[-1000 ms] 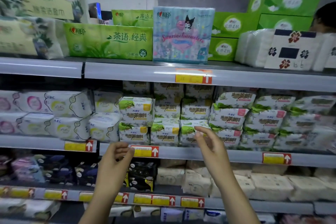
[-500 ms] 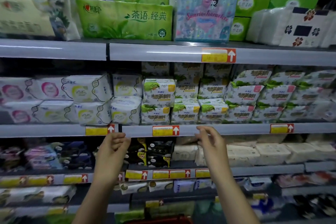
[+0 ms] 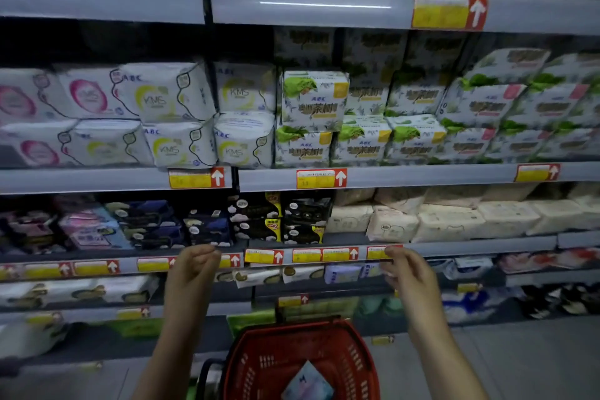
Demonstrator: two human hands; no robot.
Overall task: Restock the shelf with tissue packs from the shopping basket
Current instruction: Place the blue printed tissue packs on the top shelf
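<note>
Left hand [image 3: 191, 269] and right hand [image 3: 409, 273] are positioned well apart in front of the shelf [image 3: 487, 244]. Both are empty, with fingers loosely curled. The red shopping basket [image 3: 259, 364] sits below them and contains one pale blue tissue pack [image 3: 306, 381].

Shopping basket [image 3: 355, 354]: red plastic mesh, low before the shelf [image 3: 406, 177]. Tissue pack [image 3: 306, 382]: one, pale blue, lying tilted inside.

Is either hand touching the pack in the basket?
Apart. Head view: left hand and right hand are up at the shelf labels; the pack lies below in the red basket.
</note>
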